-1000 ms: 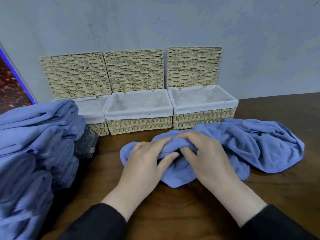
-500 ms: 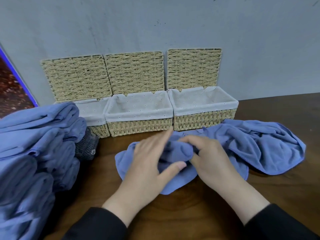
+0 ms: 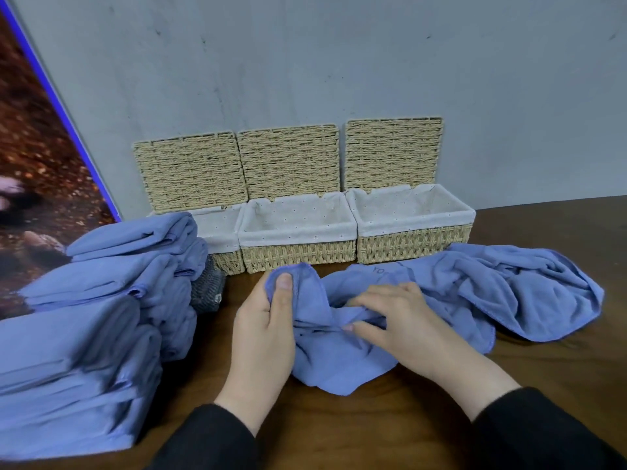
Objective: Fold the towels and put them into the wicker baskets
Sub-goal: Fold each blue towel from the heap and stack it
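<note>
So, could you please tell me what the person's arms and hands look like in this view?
Both forearms are covered by long black sleeves that end at the wrists. The left hand and right hand are bare: no gloves, rings, watch or other markings are visible.

sleeves (image 3: 210, 439): black, long, plain | ends: at wrists | hands: bare, no rings

Both forearms in dark sleeves reach forward over the bench. The left hand (image 3: 263, 329) is raised slightly, its thumb and curled fingers pinching a corner of cloth. The right hand (image 3: 403, 325) lies palm down, fingers bent, gathering cloth beside it.
</note>
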A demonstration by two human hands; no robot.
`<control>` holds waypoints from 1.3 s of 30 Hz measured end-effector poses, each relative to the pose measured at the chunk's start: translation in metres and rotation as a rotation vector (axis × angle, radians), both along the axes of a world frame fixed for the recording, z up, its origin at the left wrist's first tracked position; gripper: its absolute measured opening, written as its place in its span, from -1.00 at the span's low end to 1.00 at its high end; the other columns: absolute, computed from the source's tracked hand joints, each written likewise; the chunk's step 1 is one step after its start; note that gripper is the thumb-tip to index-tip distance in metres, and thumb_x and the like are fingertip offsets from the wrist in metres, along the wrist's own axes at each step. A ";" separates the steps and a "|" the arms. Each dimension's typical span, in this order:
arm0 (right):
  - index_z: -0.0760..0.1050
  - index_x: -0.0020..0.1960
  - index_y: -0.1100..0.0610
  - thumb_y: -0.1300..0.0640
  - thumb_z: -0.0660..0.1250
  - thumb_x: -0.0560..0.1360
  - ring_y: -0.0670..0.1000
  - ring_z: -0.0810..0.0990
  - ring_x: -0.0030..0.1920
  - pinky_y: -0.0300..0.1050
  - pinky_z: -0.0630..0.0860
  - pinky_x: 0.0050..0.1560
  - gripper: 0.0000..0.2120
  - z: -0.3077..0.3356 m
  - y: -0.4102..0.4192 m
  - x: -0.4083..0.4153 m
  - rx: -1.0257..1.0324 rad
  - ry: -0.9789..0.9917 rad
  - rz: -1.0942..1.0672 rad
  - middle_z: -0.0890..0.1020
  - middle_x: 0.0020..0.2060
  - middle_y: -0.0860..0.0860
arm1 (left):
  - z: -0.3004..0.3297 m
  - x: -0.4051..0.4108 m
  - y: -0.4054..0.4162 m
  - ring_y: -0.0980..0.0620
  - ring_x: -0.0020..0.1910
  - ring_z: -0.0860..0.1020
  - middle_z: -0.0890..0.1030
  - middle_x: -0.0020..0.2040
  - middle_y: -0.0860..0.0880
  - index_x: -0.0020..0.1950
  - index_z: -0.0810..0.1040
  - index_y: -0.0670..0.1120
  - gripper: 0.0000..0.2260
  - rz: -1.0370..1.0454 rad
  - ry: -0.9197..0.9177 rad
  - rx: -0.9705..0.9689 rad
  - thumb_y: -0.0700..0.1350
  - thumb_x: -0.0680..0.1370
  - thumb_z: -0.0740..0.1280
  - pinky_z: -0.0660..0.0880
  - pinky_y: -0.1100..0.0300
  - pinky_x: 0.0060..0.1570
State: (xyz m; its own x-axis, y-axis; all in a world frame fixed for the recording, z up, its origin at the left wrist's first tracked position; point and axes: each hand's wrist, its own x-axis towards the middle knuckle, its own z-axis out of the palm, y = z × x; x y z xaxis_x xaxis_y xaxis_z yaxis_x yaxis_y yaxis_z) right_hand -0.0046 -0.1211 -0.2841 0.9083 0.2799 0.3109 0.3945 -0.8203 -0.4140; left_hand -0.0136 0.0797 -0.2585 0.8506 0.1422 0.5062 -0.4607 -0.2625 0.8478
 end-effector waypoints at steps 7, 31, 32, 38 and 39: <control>0.27 -0.23 0.03 0.15 0.38 0.44 -0.02 0.39 -0.23 -0.19 0.33 -0.19 -0.73 0.028 -0.001 -0.034 0.359 0.077 -0.065 0.45 -0.29 -0.02 | 0.041 -0.023 0.042 0.25 -0.43 0.37 0.43 -0.45 0.25 -0.28 0.33 0.04 -0.67 0.098 -0.055 0.036 -0.04 0.70 0.13 0.31 0.38 -0.39; 0.68 -0.04 0.15 -0.03 0.31 0.64 0.12 0.68 0.13 0.11 0.56 0.21 -0.71 0.167 0.011 -0.110 1.230 0.127 -0.105 0.73 0.00 0.16 | 0.166 -0.039 0.129 -0.02 -0.39 0.17 0.20 -0.41 -0.01 -0.32 0.26 -0.12 -0.61 0.243 -0.093 0.435 -0.06 0.65 0.28 0.06 0.04 -0.36; 0.69 -0.04 0.16 0.00 0.31 0.64 0.09 0.68 0.09 0.07 0.57 0.17 -0.72 0.163 0.009 -0.108 1.219 0.126 -0.132 0.73 -0.02 0.15 | 0.162 -0.036 0.129 -0.01 -0.38 0.17 0.20 -0.40 -0.02 -0.32 0.28 -0.14 -0.62 0.227 -0.081 0.447 -0.07 0.65 0.28 0.06 0.05 -0.35; 0.71 0.01 0.10 0.11 0.47 0.53 -0.05 0.66 -0.13 -0.12 0.59 -0.01 -0.90 0.140 0.002 -0.098 0.988 0.112 -0.208 0.74 -0.03 0.08 | 0.140 -0.015 0.130 0.00 -0.38 0.22 0.25 -0.41 -0.04 -0.34 0.30 -0.14 -0.61 0.149 0.014 0.536 -0.09 0.65 0.28 0.11 0.09 -0.33; 0.69 -0.01 0.04 0.17 0.48 0.52 -0.07 0.61 -0.26 -0.20 0.55 -0.16 -0.92 0.137 -0.001 -0.095 0.817 0.070 -0.270 0.72 -0.10 0.07 | 0.138 -0.013 0.130 0.00 -0.39 0.20 0.24 -0.42 -0.03 -0.36 0.27 -0.11 -0.60 0.142 0.020 0.550 -0.10 0.65 0.29 0.09 0.10 -0.36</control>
State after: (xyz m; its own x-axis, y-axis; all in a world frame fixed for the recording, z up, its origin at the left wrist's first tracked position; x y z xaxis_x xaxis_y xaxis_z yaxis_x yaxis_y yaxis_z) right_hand -0.0996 -0.1218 -0.1474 0.9361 -0.2351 0.2616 0.1806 -0.3170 -0.9311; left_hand -0.0266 0.2097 -0.1205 0.8525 -0.0239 0.5221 -0.3739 -0.7259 0.5773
